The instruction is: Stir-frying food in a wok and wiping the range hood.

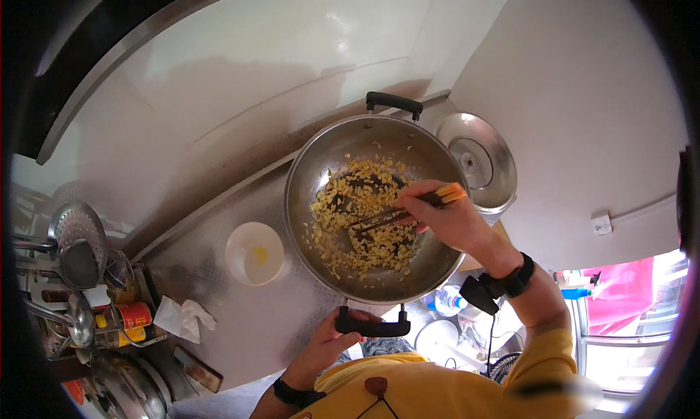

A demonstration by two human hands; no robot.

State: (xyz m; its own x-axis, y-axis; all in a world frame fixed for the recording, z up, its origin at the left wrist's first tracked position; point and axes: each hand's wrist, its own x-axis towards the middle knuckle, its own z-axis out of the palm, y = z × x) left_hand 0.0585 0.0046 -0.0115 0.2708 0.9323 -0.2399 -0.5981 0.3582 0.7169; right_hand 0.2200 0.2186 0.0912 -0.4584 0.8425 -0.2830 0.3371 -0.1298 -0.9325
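A wide two-handled metal wok (306, 200) stands before me, with small crumbled yellow pieces of what looks like scrambled egg (339, 200) spread over its bottom. My right hand (437, 216) grips a pair of dark chopsticks (383, 217) with orange ends, their tips among the pieces. At the wok's near side, my left hand (333, 337) holds the black handle (377, 327), thumb over it. Left of the wok, a white bowl (240, 255) with a little yellow liquid in it rests on the metal counter (246, 320).
A metal lid (500, 173) leans at the wok's right. On the left are a rack with a skimmer (82, 222) and a ladle (81, 320), jars, crumpled paper (191, 320) and a phone (198, 368). A wall (246, 91) runs behind the counter. A plastic bottle (448, 301) is below right.
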